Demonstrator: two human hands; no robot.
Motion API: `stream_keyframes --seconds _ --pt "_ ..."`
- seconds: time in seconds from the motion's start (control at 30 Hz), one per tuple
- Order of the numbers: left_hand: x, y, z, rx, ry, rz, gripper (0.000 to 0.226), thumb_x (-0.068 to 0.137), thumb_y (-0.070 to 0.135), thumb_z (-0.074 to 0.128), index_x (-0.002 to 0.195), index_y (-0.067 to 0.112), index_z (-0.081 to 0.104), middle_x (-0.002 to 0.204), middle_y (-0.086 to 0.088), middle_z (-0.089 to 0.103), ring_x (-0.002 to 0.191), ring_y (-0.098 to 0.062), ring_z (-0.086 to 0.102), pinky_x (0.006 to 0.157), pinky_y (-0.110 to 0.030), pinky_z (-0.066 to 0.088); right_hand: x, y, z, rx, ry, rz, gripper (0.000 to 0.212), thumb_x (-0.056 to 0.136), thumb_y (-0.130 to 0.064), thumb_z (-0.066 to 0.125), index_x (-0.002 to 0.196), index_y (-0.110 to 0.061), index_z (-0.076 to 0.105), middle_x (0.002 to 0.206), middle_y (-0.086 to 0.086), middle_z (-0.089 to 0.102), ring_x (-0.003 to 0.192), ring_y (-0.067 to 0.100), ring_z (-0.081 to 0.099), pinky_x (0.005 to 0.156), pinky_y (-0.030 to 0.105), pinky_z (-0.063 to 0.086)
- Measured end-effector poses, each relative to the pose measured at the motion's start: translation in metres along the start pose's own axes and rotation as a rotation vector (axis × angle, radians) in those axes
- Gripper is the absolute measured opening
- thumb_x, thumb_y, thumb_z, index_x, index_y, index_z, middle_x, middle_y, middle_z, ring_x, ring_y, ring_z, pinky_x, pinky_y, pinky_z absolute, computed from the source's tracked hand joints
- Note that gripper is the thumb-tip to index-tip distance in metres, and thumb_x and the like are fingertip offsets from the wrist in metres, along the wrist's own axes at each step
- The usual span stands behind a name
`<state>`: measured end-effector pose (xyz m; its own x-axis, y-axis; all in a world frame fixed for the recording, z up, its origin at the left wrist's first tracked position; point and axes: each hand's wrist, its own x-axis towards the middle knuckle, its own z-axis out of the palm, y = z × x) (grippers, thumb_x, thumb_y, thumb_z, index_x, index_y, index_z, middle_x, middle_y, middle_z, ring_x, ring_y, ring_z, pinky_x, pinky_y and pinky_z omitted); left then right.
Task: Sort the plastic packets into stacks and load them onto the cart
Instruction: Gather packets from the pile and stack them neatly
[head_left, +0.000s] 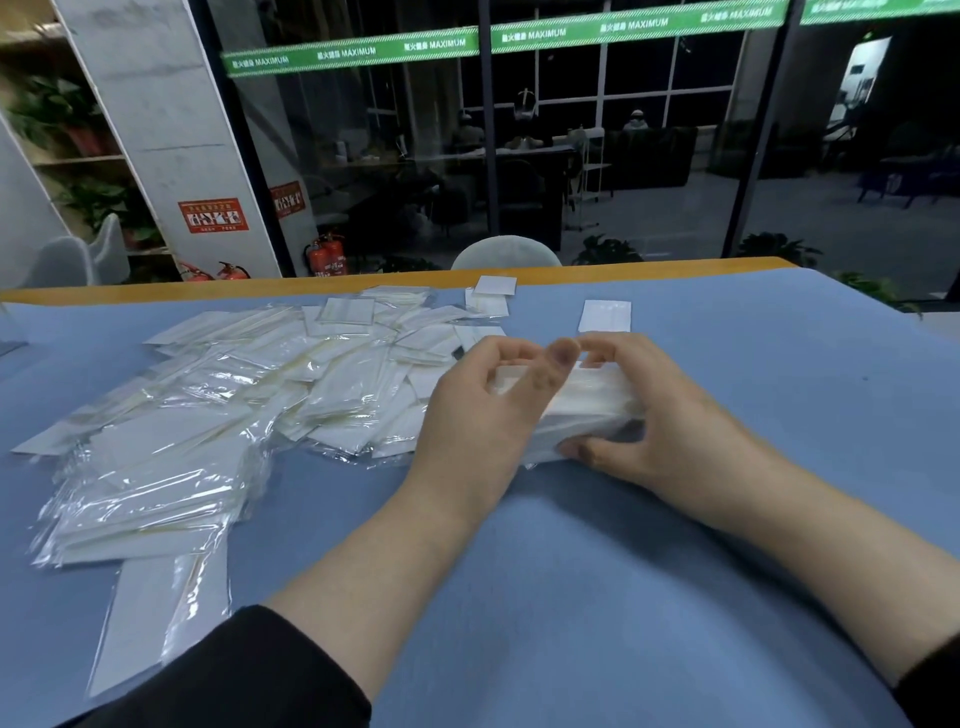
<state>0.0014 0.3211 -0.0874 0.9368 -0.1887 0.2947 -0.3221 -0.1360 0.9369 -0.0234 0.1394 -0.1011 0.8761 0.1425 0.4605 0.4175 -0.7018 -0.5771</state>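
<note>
A thick stack of white plastic packets (582, 410) lies on the blue table between my hands. My left hand (478, 415) grips its left end, fingers curled over the top and thumb along the front. My right hand (654, 415) holds the right end, thumb pressed against the near side and fingers arched over the top. A large loose heap of clear and white packets (208, 405) spreads across the left half of the table. No cart shows in this view.
A single small white packet (605, 316) lies behind my hands, and two more (493, 293) sit near the far edge of the blue table cover (623, 597). A long packet (161, 623) hangs near the front left. A pale chair (506, 252) stands behind the table.
</note>
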Motion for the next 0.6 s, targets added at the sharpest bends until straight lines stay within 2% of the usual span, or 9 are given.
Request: stream_keyframes --seconds 0.1,0.17,0.23,0.33,0.37,0.43,0.47,0.53,0.6 --pt "-0.001 0.000 -0.001 0.068 -0.046 0.096 0.059 0.071 0.078 0.057 0.105 0.032 0.070 0.110 0.012 0.070 0.108 -0.003 0.063 0.087 -0.021 0.048 0.001 0.003 -0.003 -0.038 -0.001 0.009 0.054 0.079 -0.042 0.077 0.122 -0.051 0.047 0.124 -0.027 0.047 0.112 -0.001 0.052 0.093 0.026 0.047" --pt "0.001 -0.002 -0.001 0.162 -0.017 0.129 0.034 0.083 0.061 0.064 0.098 0.031 0.071 0.107 0.013 0.069 0.107 -0.001 0.061 0.088 -0.018 0.044 0.001 0.004 -0.004 -0.066 -0.007 0.027 0.051 0.078 -0.049 0.074 0.122 -0.050 0.049 0.120 -0.028 0.048 0.105 -0.001 0.055 0.089 0.029 0.049" --pt "0.004 -0.003 0.000 0.200 0.049 0.121 0.008 0.094 0.035 0.068 0.093 0.027 0.072 0.103 0.011 0.069 0.101 -0.003 0.061 0.080 -0.016 0.043 0.001 0.002 -0.005 -0.083 0.028 0.008 0.059 0.078 -0.050 0.072 0.128 -0.054 0.042 0.120 -0.028 0.045 0.107 -0.007 0.051 0.090 0.018 0.044" --pt "0.007 -0.004 -0.001 0.112 0.079 0.044 0.013 0.097 0.018 0.063 0.091 0.022 0.073 0.094 0.006 0.070 0.079 0.000 0.059 0.057 -0.011 0.046 0.001 -0.002 -0.011 -0.131 0.021 -0.054 0.062 0.087 -0.037 0.072 0.138 -0.054 0.039 0.123 -0.026 0.043 0.114 -0.014 0.042 0.093 0.005 0.034" --pt "0.007 -0.004 -0.001 0.090 0.078 0.021 0.016 0.097 0.016 0.061 0.090 0.023 0.074 0.090 0.006 0.069 0.073 0.002 0.056 0.053 -0.017 0.050 0.001 -0.004 -0.012 -0.170 -0.011 -0.067 0.056 0.090 -0.036 0.070 0.137 -0.052 0.044 0.123 -0.026 0.042 0.115 -0.011 0.042 0.095 0.008 0.035" --pt "0.007 -0.005 -0.001 0.091 0.080 0.002 0.022 0.097 0.014 0.057 0.088 0.025 0.073 0.082 0.013 0.065 0.069 0.003 0.053 0.057 -0.035 0.060 0.002 -0.004 -0.012 -0.234 -0.062 -0.058 0.045 0.091 -0.039 0.067 0.133 -0.048 0.051 0.122 -0.026 0.042 0.116 -0.004 0.043 0.097 0.022 0.040" --pt "0.008 -0.006 -0.001 0.092 0.088 -0.002 0.023 0.096 0.012 0.055 0.088 0.025 0.073 0.079 0.016 0.064 0.068 0.004 0.053 0.061 -0.035 0.060 0.003 -0.003 -0.013 -0.250 -0.064 -0.043 0.042 0.090 -0.042 0.066 0.130 -0.046 0.053 0.122 -0.026 0.043 0.117 -0.003 0.043 0.095 0.025 0.040" --pt "0.009 -0.006 -0.001 0.079 0.121 -0.021 0.025 0.097 0.010 0.052 0.091 0.024 0.072 0.080 0.016 0.064 0.067 0.006 0.051 0.060 -0.015 0.049 0.002 0.000 -0.014 -0.264 -0.038 -0.004 0.038 0.088 -0.046 0.068 0.123 -0.045 0.053 0.119 -0.028 0.043 0.111 -0.004 0.043 0.087 0.022 0.036" --pt "0.010 -0.006 -0.003 0.027 0.167 -0.093 0.025 0.098 0.013 0.050 0.094 0.026 0.071 0.089 0.015 0.066 0.075 0.002 0.053 0.059 -0.016 0.044 0.000 0.004 -0.016 -0.241 -0.015 0.056 0.036 0.085 -0.049 0.070 0.115 -0.047 0.049 0.112 -0.030 0.043 0.102 -0.005 0.044 0.078 0.020 0.035"
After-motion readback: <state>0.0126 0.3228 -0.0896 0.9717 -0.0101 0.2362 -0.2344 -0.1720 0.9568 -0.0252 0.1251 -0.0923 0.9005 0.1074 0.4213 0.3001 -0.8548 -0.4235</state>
